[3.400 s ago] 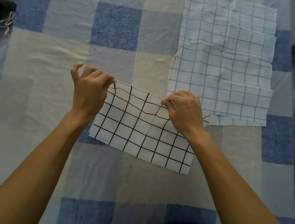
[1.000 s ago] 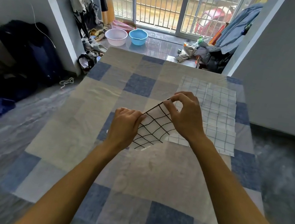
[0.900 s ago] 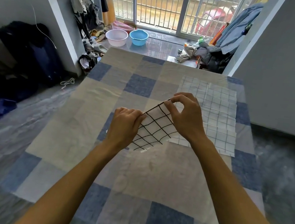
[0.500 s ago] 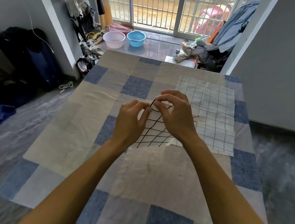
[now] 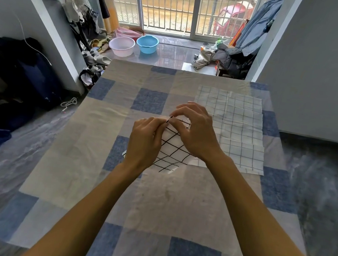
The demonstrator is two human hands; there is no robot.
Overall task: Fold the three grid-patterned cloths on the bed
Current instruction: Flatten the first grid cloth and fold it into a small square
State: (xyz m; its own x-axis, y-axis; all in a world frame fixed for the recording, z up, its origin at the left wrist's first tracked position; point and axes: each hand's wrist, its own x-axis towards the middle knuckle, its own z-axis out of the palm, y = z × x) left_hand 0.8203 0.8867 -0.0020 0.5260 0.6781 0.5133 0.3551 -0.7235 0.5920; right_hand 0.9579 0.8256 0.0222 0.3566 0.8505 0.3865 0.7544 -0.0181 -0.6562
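A white cloth with a bold black grid [image 5: 171,152] hangs folded between my hands above the middle of the bed [image 5: 85,159]. My left hand [image 5: 145,142] pinches its upper edge, and my right hand [image 5: 195,131] pinches the same edge right beside it, fingertips nearly meeting. Much of the cloth is hidden behind both hands. To the right, pale cloths with a thin blue grid [image 5: 237,128] lie flat and stacked in overlapping layers on the bed.
The bed has a blue, grey and cream checked cover. Beyond its far end are a pink basin [image 5: 122,45], a blue basin [image 5: 147,43] and piled clothes [image 5: 223,57]. Dark bags [image 5: 20,68] lie on the floor at left. A grey wall [image 5: 325,63] stands at right.
My hands have come together, bringing the two held ends of the black-grid cloth against each other, so the cloth is narrower. Earlier it was stretched wide between them.
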